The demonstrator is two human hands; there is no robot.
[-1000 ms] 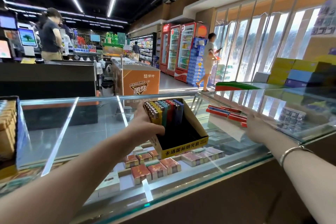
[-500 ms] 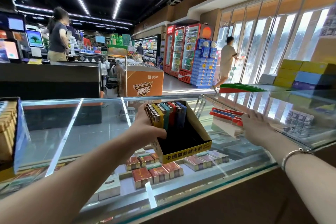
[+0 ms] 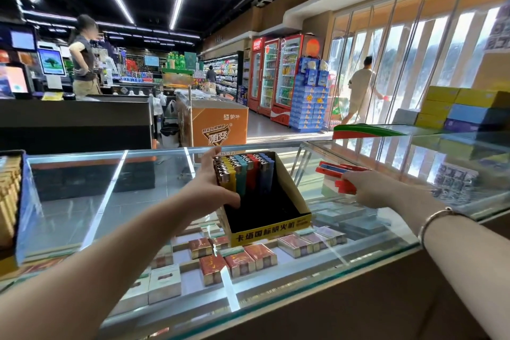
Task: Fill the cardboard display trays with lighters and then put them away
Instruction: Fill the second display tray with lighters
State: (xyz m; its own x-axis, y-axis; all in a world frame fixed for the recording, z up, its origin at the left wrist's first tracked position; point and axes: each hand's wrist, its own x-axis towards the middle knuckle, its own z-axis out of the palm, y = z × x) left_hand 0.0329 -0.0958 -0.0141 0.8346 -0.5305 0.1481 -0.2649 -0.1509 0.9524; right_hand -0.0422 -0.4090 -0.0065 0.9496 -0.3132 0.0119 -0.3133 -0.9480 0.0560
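Right now the left hand (image 3: 212,190) sits against the left side of the cardboard tray (image 3: 269,201), thumb curled under the row of lighters (image 3: 242,174) and fingers (image 3: 211,153) wrapped over the far end. It looks like a clamp to keep the row upright and packed against the tray's left wall, since the right part of the tray is bare and black and nothing else would stop them tipping. The tray stands on the glass desk (image 3: 82,201), its yellow front lip toward the person, above cigarette packs (image 3: 240,259) in the case below.

The right hand (image 3: 367,188) reaches to the red and blue lighters (image 3: 342,174) lying flat on a white sheet just right of the tray. Its fingers curl onto the red ones at the near edge, apparently pinching a batch; exact grip is blurred. Judged step: fetch more lighters while the left braces the row. Tray roughly half full, putting away not started.
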